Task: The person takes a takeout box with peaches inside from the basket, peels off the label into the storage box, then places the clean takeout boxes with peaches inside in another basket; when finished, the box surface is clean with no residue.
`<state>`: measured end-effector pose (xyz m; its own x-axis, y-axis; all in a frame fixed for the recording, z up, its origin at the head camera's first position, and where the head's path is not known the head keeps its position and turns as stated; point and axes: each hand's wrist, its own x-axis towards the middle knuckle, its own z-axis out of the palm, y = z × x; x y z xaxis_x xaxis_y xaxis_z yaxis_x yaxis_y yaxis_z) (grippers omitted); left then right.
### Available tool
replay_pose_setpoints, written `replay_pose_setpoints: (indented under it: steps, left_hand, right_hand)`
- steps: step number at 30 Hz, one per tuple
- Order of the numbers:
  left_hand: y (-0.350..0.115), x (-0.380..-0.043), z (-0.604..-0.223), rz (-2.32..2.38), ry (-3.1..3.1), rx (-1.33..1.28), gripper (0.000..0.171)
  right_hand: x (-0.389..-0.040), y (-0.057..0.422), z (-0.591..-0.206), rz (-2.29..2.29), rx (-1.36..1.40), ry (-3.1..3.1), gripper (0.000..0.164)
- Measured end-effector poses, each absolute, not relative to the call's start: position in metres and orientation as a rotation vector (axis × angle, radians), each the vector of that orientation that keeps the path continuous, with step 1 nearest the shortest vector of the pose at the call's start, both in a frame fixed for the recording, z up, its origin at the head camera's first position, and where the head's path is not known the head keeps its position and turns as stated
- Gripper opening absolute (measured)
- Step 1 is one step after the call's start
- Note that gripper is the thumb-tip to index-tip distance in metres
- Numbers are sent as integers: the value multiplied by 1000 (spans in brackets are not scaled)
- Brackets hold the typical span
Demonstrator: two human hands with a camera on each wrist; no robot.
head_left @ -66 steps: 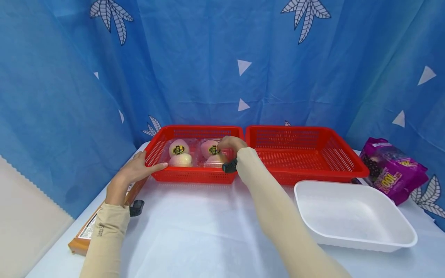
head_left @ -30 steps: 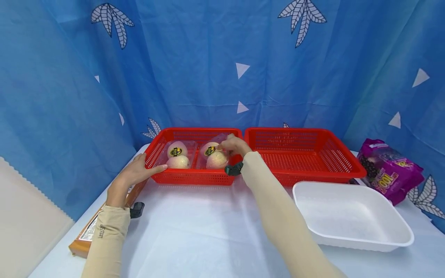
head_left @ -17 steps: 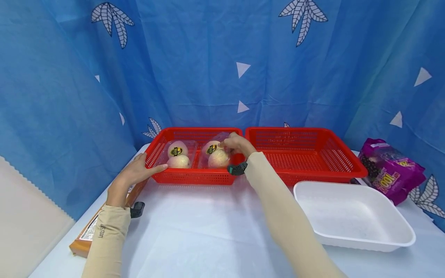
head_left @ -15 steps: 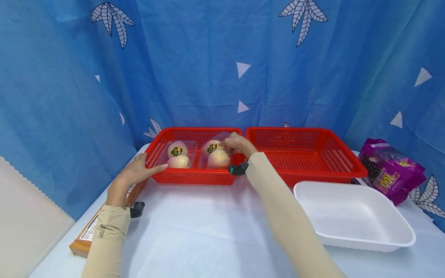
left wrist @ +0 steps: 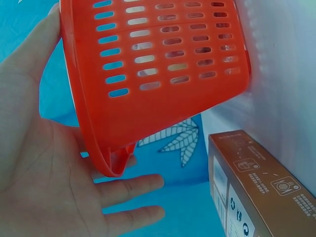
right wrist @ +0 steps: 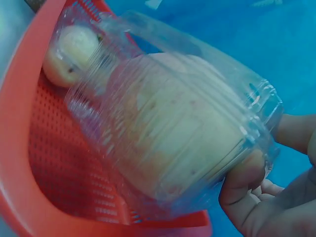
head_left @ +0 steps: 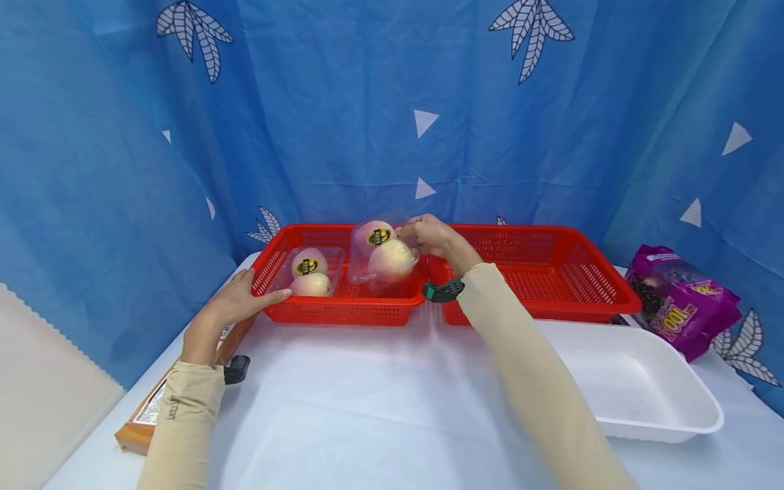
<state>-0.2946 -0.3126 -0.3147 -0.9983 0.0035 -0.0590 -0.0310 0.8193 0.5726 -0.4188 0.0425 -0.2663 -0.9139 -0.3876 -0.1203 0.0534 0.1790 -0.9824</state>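
Note:
Two clear plastic packs of round, pale pink-yellow fruit, which look like peaches, are in view. My right hand [head_left: 436,235] pinches one fruit pack [head_left: 392,260] by its right edge, holding it tilted above the left red basket [head_left: 343,311]. In the right wrist view, thumb and fingers clasp the edge of this wrapped pack [right wrist: 177,128]. The other fruit pack [head_left: 311,284] lies in the left half of that basket. My left hand [head_left: 229,299] rests at the basket's left front corner, its thumb along the front rim. The left wrist view shows straight fingers [left wrist: 131,190] beside the red rim.
A second red basket [head_left: 603,314] stands to the right, partly behind my right arm. In front of it is a white tray [head_left: 643,381]. A purple bag [head_left: 686,306] lies at the far right. A brown box [head_left: 137,432] lies under my left forearm.
My right hand has lifted the right-hand fruit pack off the basket floor and moved it up and slightly right, tilting it. The left hand has stayed at the basket corner.

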Motion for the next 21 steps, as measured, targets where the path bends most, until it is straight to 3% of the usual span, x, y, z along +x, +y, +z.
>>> replay_pose_setpoints:
  steps: [2, 8, 21]
  left_hand:
    - [-313, -295, -314, 930, 2940, -24, 109]
    - [-313, -296, -315, 949, 2944, -11, 109]
    - [-313, -294, -315, 969, 2932, -10, 107]
  right_hand:
    - [-415, 47, -259, -1811, -339, 2087, 9]
    - [-399, 67, -243, -1869, -353, 2001, 58]
    - [-341, 108, -243, -1756, -573, 1981, 53]
